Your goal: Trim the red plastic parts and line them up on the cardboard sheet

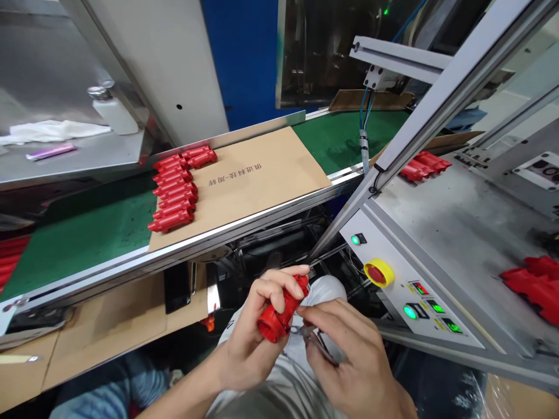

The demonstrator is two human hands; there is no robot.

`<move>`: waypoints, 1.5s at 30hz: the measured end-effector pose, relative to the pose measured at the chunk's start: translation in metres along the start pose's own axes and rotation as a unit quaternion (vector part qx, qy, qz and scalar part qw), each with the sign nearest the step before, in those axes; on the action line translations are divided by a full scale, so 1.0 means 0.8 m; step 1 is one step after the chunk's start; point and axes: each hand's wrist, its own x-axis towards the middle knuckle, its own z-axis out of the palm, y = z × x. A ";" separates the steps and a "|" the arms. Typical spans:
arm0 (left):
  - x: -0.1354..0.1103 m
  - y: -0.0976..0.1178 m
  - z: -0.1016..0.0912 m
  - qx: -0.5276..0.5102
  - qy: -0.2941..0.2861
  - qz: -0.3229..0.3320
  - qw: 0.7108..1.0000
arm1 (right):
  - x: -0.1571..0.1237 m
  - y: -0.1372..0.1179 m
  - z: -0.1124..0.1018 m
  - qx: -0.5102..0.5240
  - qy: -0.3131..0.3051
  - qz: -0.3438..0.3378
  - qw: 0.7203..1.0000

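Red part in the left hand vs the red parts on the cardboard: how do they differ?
The red plastic part is alone, held tilted in the left hand; the red parts lie flat on the cardboard sheet. They sit side by side in a column, unlike the single held part. Small pliers in the right hand sit close to the held part; no tool is near the others. All are bright red and elongated.

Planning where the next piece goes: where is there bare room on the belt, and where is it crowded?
The brown cardboard sheet has bare room right of the rows of red plastic parts, around its printed text. The green belt is bare left of those rows. Crowded: the rows themselves, and the left hand gripping a red part.
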 end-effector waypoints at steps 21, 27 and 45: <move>-0.011 0.035 0.016 0.317 -0.049 -0.090 0.943 | -0.006 -0.007 -0.011 0.346 -0.041 0.249 0.904; 0.004 0.009 0.006 0.382 -0.075 -0.003 0.921 | 0.021 -0.005 0.001 0.329 -0.065 0.284 0.898; 0.003 -0.006 0.001 0.453 -0.060 -0.007 0.889 | 0.022 0.015 0.029 0.278 0.002 0.255 0.926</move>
